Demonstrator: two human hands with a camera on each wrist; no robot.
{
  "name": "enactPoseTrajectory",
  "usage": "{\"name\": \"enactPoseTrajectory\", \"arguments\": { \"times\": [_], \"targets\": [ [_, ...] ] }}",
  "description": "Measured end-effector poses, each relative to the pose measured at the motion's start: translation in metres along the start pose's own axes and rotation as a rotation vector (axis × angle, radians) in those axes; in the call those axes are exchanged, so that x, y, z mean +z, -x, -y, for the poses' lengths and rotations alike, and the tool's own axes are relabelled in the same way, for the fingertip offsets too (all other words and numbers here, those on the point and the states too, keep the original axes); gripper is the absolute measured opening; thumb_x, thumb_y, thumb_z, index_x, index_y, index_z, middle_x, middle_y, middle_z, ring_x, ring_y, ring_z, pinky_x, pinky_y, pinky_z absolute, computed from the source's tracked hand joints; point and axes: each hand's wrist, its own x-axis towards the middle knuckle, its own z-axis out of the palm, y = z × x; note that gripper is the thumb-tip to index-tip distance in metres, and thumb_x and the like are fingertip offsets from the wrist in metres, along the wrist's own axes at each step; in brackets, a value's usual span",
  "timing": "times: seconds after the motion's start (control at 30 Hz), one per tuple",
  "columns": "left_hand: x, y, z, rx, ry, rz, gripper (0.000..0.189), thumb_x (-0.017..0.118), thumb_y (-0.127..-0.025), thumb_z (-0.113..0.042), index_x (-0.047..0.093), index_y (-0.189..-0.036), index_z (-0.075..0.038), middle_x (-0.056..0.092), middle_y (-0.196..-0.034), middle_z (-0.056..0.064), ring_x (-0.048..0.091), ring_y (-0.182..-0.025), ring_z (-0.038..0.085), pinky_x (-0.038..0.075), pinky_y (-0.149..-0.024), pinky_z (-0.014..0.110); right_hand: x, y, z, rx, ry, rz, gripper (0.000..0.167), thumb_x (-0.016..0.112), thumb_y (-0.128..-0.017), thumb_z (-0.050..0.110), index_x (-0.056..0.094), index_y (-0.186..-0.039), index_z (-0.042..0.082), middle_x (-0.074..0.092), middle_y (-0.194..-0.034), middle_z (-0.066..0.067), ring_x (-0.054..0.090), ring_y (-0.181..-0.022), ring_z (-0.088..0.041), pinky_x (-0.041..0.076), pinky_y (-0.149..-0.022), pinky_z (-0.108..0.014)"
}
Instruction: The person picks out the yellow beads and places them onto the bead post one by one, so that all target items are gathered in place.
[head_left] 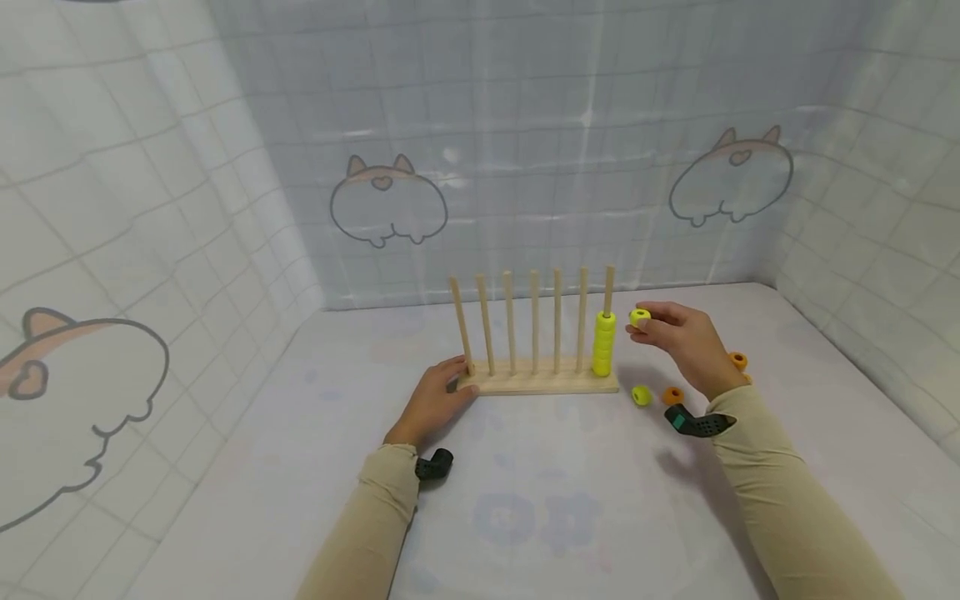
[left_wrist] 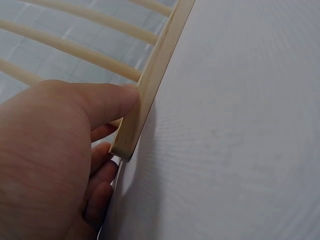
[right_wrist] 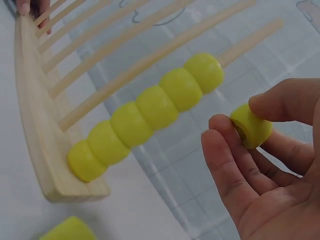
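A wooden peg stand (head_left: 536, 383) with several upright rods stands on the table, its rightmost rod carrying a stack of yellow beads (head_left: 603, 343). At the stand's left end, my left hand (head_left: 435, 398) grips the base, thumb on the wood (left_wrist: 150, 85) and fingers around the end. To the right of the stack, my right hand (head_left: 686, 337) pinches a yellow bead (right_wrist: 254, 127) between thumb and fingers. This bead (head_left: 640, 317) is held apart from the rod, near the height of the stack's top, and part of its hole shows in the right wrist view.
A loose yellow bead (head_left: 641, 395) lies by the stand's right end, with an orange bead (head_left: 672, 396) beside it. Further right, more orange beads (head_left: 738, 361) sit partly behind my right wrist. Tile-patterned sheets (head_left: 525, 167) rise behind the table and at both sides.
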Motion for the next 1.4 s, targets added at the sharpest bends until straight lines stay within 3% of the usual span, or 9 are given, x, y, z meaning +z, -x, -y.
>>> {"name": "enactPoseTrajectory", "arguments": {
  "times": [0.27,0.53,0.93,1.4],
  "targets": [
    [-0.001,-0.003,-0.004,0.014,-0.018,0.010,0.052,0.066,-0.096,-0.025,0.057,-0.141,-0.001,0.047,-0.152,0.010,0.037,-0.142,0.034,0.028,-0.118,0.048,0.004,-0.007,0.010,-0.026,-0.017,-0.013,0.049,0.065,-0.099,0.020,0.053,-0.139,-0.004,0.058,-0.129,-0.017,0.066,-0.110,-0.025,0.054,-0.094,-0.028],
    [-0.002,-0.005,-0.002,0.022,-0.016,0.005,0.052,0.067,-0.095,-0.024,0.057,-0.140,0.000,0.047,-0.151,0.012,0.038,-0.142,0.035,0.027,-0.118,0.048,0.008,-0.016,0.023,-0.121,-0.167,0.016,0.050,0.068,-0.097,0.015,0.052,-0.137,-0.011,0.062,-0.121,-0.017,0.068,-0.106,-0.026,0.054,-0.094,-0.030],
    [-0.001,-0.003,0.001,-0.007,-0.027,0.010,0.053,0.066,-0.095,-0.026,0.057,-0.141,-0.001,0.046,-0.153,0.010,0.037,-0.142,0.034,0.027,-0.118,0.048,0.019,-0.027,0.040,-0.146,-0.213,-0.025,0.045,0.069,-0.096,0.016,0.056,-0.131,-0.011,0.056,-0.124,-0.019,0.068,-0.106,-0.022,0.054,-0.094,-0.031],
    [0.000,0.000,0.001,0.025,0.003,-0.001,0.052,0.067,-0.094,-0.024,0.058,-0.138,0.002,0.048,-0.150,0.013,0.039,-0.141,0.036,0.028,-0.117,0.049,0.025,-0.029,0.052,-0.187,-0.230,-0.045,0.043,0.068,-0.097,0.017,0.056,-0.131,-0.008,0.061,-0.122,-0.019,0.067,-0.105,-0.024,0.055,-0.092,-0.030]
  ]
}}
